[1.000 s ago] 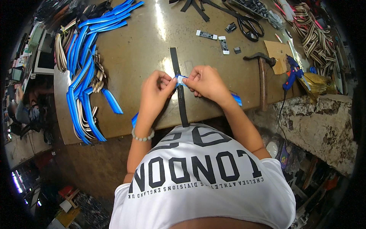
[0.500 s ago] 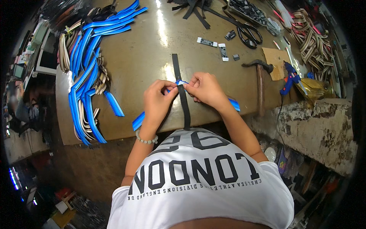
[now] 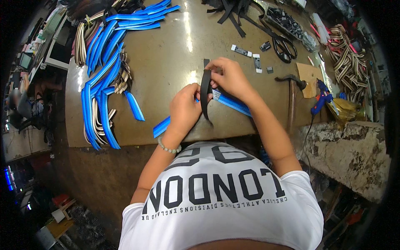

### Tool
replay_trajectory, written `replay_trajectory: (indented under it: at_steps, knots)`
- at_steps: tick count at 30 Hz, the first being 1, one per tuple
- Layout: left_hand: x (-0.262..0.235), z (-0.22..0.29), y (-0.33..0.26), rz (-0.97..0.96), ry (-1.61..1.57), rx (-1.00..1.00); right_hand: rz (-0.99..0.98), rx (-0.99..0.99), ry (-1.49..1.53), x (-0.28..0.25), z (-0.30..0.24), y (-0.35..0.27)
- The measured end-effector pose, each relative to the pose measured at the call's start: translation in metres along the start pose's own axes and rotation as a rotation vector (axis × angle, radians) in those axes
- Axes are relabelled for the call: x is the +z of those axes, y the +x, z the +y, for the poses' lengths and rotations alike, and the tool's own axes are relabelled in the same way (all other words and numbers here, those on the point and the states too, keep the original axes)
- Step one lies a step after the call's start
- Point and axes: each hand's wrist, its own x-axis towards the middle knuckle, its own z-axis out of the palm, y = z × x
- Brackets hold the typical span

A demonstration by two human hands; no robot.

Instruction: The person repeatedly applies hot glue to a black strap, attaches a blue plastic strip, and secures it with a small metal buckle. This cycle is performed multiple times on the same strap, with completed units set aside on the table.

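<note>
My left hand (image 3: 184, 109) pinches a black strap (image 3: 205, 95) where it crosses a blue webbing strip (image 3: 233, 104) near the front edge of the brown worktable (image 3: 166, 54). My right hand (image 3: 229, 79) grips the upper part of the black strap and folds it over the blue strip. The blue strip's left end (image 3: 161, 126) sticks out under my left wrist; a small white label shows at the crossing.
A pile of blue straps (image 3: 100, 79) lies at the table's left. Scissors (image 3: 285, 48), small buckles (image 3: 256, 62), a hammer (image 3: 291, 96), a blue glue gun (image 3: 321, 100) and striped webbing (image 3: 346, 58) sit at the right. Black straps (image 3: 233, 12) lie at the back. Another person (image 3: 25, 100) sits far left.
The black strap lay flat across the table; its far part is now lifted and bent over the blue strip. My right hand has moved up along it.
</note>
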Motion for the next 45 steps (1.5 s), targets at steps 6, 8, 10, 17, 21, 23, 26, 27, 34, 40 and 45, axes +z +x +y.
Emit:
replay_trajectory:
  at_steps: [6,8,10,17,21,23,26,27,34,40,45]
  knots:
    - [0.002,0.0,-0.006,0.041,-0.031,0.112,-0.089,0.0,-0.265,-0.007,0.029,0.046]
    - [0.004,0.0,-0.009,0.06,0.05,0.174,0.079,-0.093,-0.435,-0.008,0.016,0.061]
    - [0.006,0.0,-0.012,0.071,0.148,0.239,0.314,-0.285,-0.426,-0.007,-0.003,0.063]
    - [0.007,0.0,-0.016,0.104,0.177,0.293,0.178,-0.539,-0.578,0.014,-0.007,-0.077]
    - [0.008,0.001,-0.016,0.078,0.203,0.273,0.205,-0.411,-0.874,0.032,0.011,-0.115]
    - [0.009,0.002,-0.016,0.075,0.217,0.271,0.171,-0.394,-0.848,0.032,0.012,-0.115]
    - [0.007,0.0,-0.016,0.082,0.215,0.295,0.258,-0.305,-0.671,0.006,0.016,-0.114]
    - [0.005,-0.002,-0.016,0.079,0.205,0.299,0.34,-0.265,-0.64,-0.01,0.022,-0.117]
    - [0.004,-0.012,-0.025,0.153,-0.087,0.184,0.764,0.298,-0.774,-0.085,0.036,-0.132]
    - [0.006,-0.02,-0.022,0.326,-0.217,0.184,0.332,-0.069,-0.332,0.006,-0.023,-0.13]
    - [0.006,-0.028,-0.019,0.356,-0.314,0.116,0.198,-0.137,-0.33,0.022,-0.034,-0.113]
